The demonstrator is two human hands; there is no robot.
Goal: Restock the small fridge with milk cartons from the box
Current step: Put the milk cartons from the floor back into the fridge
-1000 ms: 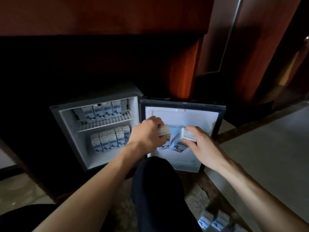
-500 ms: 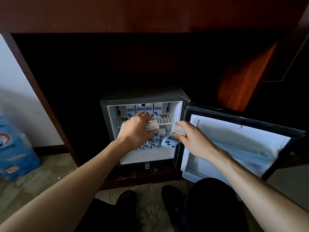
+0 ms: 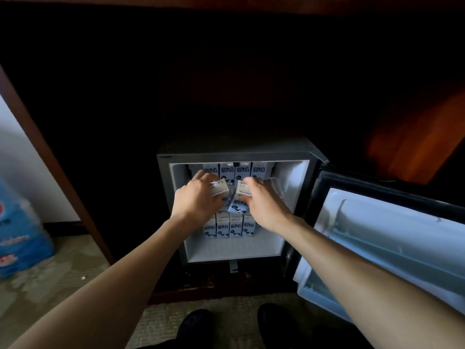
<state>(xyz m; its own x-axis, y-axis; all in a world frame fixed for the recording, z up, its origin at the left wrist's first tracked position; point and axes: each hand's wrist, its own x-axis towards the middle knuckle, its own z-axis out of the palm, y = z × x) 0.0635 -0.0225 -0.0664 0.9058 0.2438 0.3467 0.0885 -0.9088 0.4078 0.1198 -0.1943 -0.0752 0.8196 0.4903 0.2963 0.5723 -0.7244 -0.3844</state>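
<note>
Two shoes [image 3: 197, 323] on floor [image 3: 63, 285]; fridge [image 3: 234, 148] inside dark wooden cabinet [image 3: 50, 157].

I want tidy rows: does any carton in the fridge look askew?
The upper row and lower row stand upright. The carton in the right hand leans, not yet set down. No spill or damage shows.

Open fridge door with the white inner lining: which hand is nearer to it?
Right. The right hand, gripping a small blue-and-white milk carton, is left of the door; the left hand, gripping a second carton, is farther left.
</note>
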